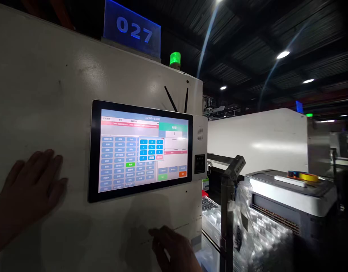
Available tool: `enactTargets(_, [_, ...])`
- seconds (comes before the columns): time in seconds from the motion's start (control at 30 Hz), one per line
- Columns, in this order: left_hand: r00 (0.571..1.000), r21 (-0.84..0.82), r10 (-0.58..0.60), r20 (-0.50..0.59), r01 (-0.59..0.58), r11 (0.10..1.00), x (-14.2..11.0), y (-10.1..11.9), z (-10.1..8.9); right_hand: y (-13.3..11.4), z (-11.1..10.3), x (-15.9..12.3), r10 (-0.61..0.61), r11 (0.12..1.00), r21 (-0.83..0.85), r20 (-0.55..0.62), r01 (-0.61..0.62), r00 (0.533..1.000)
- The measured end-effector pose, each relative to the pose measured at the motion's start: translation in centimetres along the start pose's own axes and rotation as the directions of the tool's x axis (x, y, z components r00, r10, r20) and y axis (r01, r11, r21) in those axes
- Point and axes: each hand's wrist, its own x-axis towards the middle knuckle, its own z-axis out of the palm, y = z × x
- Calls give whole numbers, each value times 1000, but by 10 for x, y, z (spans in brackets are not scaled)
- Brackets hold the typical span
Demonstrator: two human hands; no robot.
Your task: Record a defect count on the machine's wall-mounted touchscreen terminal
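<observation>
1. The fingers [47, 158] of my left hand [26, 189] are spread open and lie flat on the white cabinet panel [49, 94], just left of the touchscreen [141, 151]. They hold nothing.
2. My right hand [174, 249] sits low, below the touchscreen's bottom edge and close to the panel. Its fingers are curled inward, with one tip pointing left. I cannot tell whether they grip anything, since the lower part of the hand is cut off by the edge of the view.
3. The touchscreen is lit, framed in black and mounted on the panel between my two hands. It shows rows of blue buttons and a number keypad [151, 149] near its middle.
4. Just right of the touchscreen is a small black scanner window [199, 164], with a speaker grille [200, 133] above it.
5. Above the touchscreen, on top of the cabinet, stand a blue sign reading 027 [132, 30], a green beacon light [175, 59] and two black antennas [176, 100].
6. Well to the right of the touchscreen stands a grey post [227, 211], with clear plastic parts [255, 234] heaped behind it and a white machine [290, 192] beyond.
</observation>
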Motion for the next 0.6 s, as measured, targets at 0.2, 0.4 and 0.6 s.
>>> enactTargets(0.2, [1000,-73,-21,-22,19,997,-2,-3,7,-16,-50,72,-137,989,8,-319,147,938])
enactTargets(0.4, [999,-79,-21,-29,18,997,-6,-6,10,-15,-65,119,-229,969,-195,-492,150,840])
enactTargets(0.6, [999,-78,-30,-16,28,997,-6,-7,12,-10,-66,144,-270,947,-295,-521,127,810])
